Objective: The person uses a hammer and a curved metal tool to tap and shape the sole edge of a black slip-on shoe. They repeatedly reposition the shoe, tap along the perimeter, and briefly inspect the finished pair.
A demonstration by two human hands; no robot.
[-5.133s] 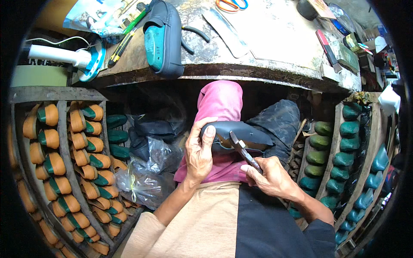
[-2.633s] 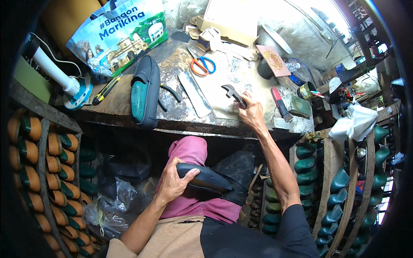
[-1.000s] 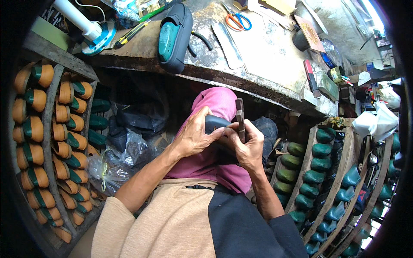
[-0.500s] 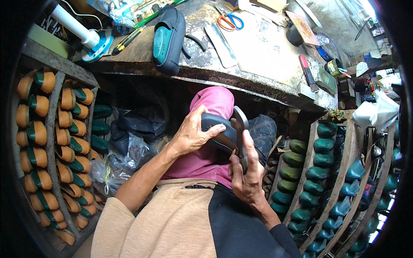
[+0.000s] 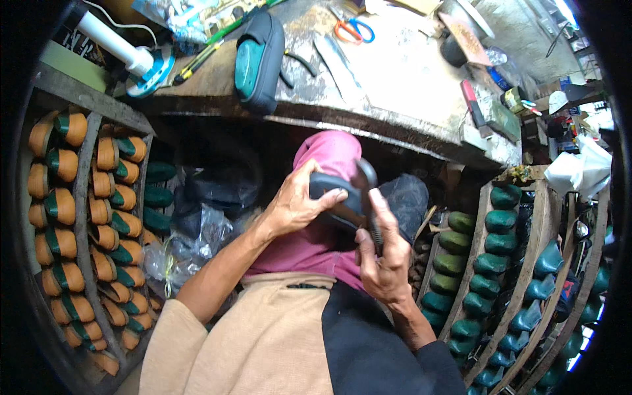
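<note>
My left hand [image 5: 294, 205] grips a dark shoe [image 5: 322, 184] above my knees, with the thumb lying across its near edge. A brown patch shows on the shoe between my hands. My right hand [image 5: 387, 266] is closed round a dark hammer-like tool [image 5: 368, 183]. Its upper end is smeared by motion, and a ridged part shows low down by my fingers. This tool stands right beside the shoe; whether they touch, I cannot tell. On the bench ahead lies a dark grey slip-on shoe [image 5: 259, 66] with a green form inside.
The bench [image 5: 408, 99] holds scissors [image 5: 354, 30], a cutter [image 5: 196, 64], pliers [image 5: 294, 67], a metal blade [image 5: 337, 66] and a red-and-black tool [image 5: 471, 104]. Racks of orange-and-green shoe lasts [image 5: 64, 204] stand left, green lasts [image 5: 492, 263] right. A plastic bag [image 5: 191, 253] lies beside my left arm.
My right hand and the tool have shifted slightly to the right, and the tool's upper end is now blurred. My left hand still holds the shoe in nearly the same place.
</note>
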